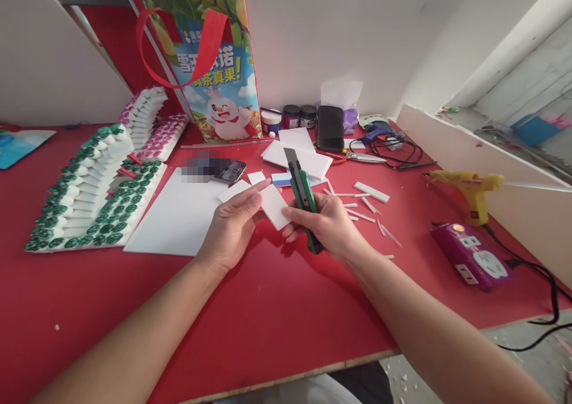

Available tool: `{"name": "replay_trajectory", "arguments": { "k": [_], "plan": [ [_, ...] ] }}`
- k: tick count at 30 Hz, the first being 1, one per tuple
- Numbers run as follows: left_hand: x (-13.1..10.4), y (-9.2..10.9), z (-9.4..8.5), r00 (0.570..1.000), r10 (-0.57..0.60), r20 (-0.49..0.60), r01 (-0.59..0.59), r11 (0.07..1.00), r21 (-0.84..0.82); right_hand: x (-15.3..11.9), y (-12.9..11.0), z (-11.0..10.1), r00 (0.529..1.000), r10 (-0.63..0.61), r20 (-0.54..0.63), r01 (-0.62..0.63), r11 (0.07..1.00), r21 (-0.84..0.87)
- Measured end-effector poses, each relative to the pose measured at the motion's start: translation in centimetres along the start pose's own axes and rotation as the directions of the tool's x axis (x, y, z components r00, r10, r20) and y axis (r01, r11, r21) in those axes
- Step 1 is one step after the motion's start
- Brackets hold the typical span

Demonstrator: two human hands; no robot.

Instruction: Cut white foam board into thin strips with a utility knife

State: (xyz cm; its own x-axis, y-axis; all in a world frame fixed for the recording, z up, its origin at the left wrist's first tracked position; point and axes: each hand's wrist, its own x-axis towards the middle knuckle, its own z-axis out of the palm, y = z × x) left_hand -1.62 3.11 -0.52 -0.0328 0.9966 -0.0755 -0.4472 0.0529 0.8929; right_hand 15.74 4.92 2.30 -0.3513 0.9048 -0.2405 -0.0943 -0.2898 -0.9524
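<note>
My left hand (236,224) pinches a small white rectangle of foam board (274,207) between thumb and fingers. In my right hand (328,222) lies a green box cutter (304,192), its blade pointing up and away from me. The right thumb also touches the lower right edge of the white piece. Both hands hover above the red table (263,308). Just beyond them are other small white pieces (235,190) and a blue-and-white strip (286,180). Thin white offcuts (361,214) are scattered right of the cutter.
A large white sheet (174,219) lies at left beside a model with green-dotted edges (89,195). Behind stand a printed bag (223,94), paint jars (291,117) and a black phone (330,128). Scissors (364,158), a yellow glue gun (476,192) and a purple power strip (469,258) occupy the right.
</note>
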Motion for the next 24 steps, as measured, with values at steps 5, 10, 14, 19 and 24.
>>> {"name": "replay_trajectory", "arguments": {
  "k": [5, 10, 14, 19, 24],
  "plan": [
    [0.0, -0.2, 0.0, 0.994, 0.013, -0.109, -0.002, 0.995, 0.097, -0.7, 0.4, 0.0, 0.982, -0.185, -0.040, 0.160, 0.924, -0.347],
    [0.0, 0.2, 0.0, 0.994, 0.012, -0.105, -0.007, 0.999, 0.052, -1.0, 0.0, -0.1, 0.990, -0.140, 0.008, 0.134, 0.924, -0.357],
    [0.0, 0.9, 0.0, 0.994, 0.021, -0.111, -0.019, 1.000, 0.025, -0.9, -0.8, -0.7, 0.999, -0.020, 0.028, 0.025, 0.984, -0.176],
    [-0.2, 1.1, 0.0, 0.994, 0.033, -0.100, -0.032, 0.999, 0.021, -0.8, -0.9, -1.3, 0.995, 0.046, 0.084, -0.041, 0.998, -0.056],
    [-0.2, 0.8, -0.2, 0.995, 0.071, -0.071, -0.069, 0.997, 0.030, -1.0, -1.0, -0.9, 0.995, -0.030, 0.097, 0.046, 0.985, -0.166]
  ]
}}
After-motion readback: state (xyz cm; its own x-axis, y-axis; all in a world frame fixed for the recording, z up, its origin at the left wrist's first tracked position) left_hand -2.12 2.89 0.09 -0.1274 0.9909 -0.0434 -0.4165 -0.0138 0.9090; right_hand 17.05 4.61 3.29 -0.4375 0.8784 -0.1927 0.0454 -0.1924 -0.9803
